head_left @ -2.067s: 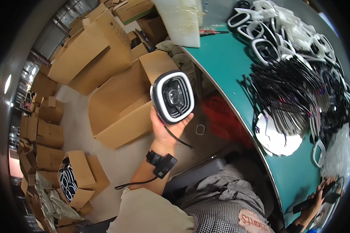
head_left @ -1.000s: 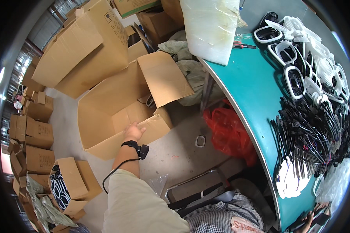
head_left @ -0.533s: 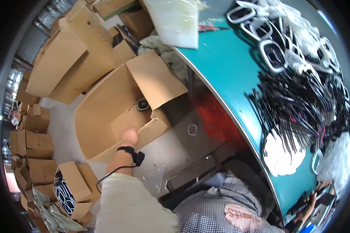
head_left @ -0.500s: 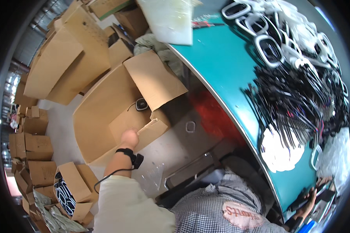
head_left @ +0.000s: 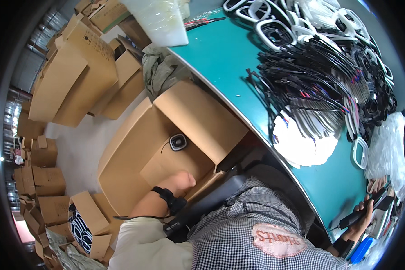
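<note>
My left hand (head_left: 181, 181), with a black band on its wrist, is closed at the near wall of a large open cardboard box (head_left: 135, 148); its fingertips are hidden. Inside the box lies a small black-and-white device (head_left: 177, 142), rounded-square, with a thin black cable. At the lower right, beside the table's edge, my right hand (head_left: 364, 216) is wrapped round a dark elongated tool (head_left: 352, 218), whose exact kind I cannot make out.
The green table (head_left: 216, 58) runs along the right. On it lie a heap of black cables (head_left: 310, 85), white frames (head_left: 274, 33) and clear plastic bags (head_left: 387, 153). Cardboard boxes (head_left: 81, 67) stand at the left; one holds several black-and-white parts (head_left: 79, 231).
The cardboard box has shifted right, up against the table's edge and my lap, my left hand moving with it. The device inside moved along. My view has turned slightly; the right hand keeps its tool.
</note>
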Demonstrator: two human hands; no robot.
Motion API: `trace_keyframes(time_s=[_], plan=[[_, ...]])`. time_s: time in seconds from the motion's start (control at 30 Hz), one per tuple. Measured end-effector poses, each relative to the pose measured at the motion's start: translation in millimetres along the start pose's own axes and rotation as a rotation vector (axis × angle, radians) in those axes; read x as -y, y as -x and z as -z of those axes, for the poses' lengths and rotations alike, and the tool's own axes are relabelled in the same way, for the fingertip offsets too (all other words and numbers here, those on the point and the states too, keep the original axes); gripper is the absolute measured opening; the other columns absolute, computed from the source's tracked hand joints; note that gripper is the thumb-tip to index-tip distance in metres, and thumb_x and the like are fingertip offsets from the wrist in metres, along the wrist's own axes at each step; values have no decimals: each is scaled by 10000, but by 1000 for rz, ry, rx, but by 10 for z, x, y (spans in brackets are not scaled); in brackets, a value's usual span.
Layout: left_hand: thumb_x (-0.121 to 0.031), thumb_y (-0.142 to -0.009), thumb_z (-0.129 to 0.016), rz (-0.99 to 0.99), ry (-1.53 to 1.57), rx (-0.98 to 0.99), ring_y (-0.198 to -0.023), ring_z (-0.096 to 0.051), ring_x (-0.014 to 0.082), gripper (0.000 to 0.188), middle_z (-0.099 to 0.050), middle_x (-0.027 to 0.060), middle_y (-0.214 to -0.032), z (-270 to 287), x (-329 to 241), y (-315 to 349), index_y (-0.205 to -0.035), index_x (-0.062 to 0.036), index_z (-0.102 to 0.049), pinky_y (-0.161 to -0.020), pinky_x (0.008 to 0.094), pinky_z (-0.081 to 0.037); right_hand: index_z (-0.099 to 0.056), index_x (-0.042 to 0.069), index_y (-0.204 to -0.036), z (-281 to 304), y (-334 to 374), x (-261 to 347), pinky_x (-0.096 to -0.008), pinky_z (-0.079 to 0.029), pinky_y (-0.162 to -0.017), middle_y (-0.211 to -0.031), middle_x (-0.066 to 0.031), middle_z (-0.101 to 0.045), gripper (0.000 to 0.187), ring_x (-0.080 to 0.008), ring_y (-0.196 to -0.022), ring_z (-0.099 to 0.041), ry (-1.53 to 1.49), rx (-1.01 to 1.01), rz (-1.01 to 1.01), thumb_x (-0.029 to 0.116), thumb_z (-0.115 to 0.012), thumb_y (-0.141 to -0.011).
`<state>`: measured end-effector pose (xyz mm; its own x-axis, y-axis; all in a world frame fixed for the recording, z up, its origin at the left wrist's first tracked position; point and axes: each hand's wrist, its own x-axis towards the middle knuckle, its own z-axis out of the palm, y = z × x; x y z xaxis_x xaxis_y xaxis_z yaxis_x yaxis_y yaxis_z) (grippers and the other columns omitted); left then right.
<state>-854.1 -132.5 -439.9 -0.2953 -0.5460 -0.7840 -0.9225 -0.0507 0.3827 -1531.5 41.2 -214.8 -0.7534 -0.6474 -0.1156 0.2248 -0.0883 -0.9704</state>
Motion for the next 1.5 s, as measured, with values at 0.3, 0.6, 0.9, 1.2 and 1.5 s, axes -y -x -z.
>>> trace_keyframes(time_s=[0.3,0.6,0.9,1.2,1.5], plan=[[-83,-887,-648,-569,551,-546,-743,-635,136,109,-686,63,-794,1717,-2256,1267,-889,16,-695,-683,258,-488,-378,86,-1441,-356,215,124,-251,-445,-528,-945,-56,-590,705,-107,-617,-516,-128,-52,8,223,-735,-849],[9,-761,-669,-1222,151,-696,-641,-594,184,75,-652,84,-708,1838,-4369,1735,-831,1,-696,-602,293,-453,-371,39,-1368,-371,88,129,-295,-506,-566,-836,-59,-557,671,-160,-620,-571,-138,-96,0,141,-721,-805],[-120,-882,-660,-1081,-279,-644,-874,-652,197,210,-688,111,-947,2371,-6140,1071,-1049,7,-683,-801,321,-513,-358,42,-1298,-233,40,-36,-329,-537,-598,-861,-85,-565,547,-180,-669,-596,-214,-119,-105,85,-671,-851],[-284,-839,-711,-663,-1099,-712,-1248,-529,305,442,-566,143,-1331,2748,-7454,-138,-1261,-170,-644,-1017,393,-459,-349,47,-1279,-226,22,-6,-349,-546,-610,-863,-101,-564,519,-194,-677,-606,-220,-107,-130,45,-655,-859],[-356,-806,-750,-727,-868,-602,-1249,-521,356,481,-590,188,-1294,3125,-7675,-432,-1198,-89,-670,-1072,407,-392,-332,31,-1386,-247,7,18,-326,-533,-624,-853,-97,-574,663,-189,-678,-604,-211,-107,-150,134,-693,-840]])
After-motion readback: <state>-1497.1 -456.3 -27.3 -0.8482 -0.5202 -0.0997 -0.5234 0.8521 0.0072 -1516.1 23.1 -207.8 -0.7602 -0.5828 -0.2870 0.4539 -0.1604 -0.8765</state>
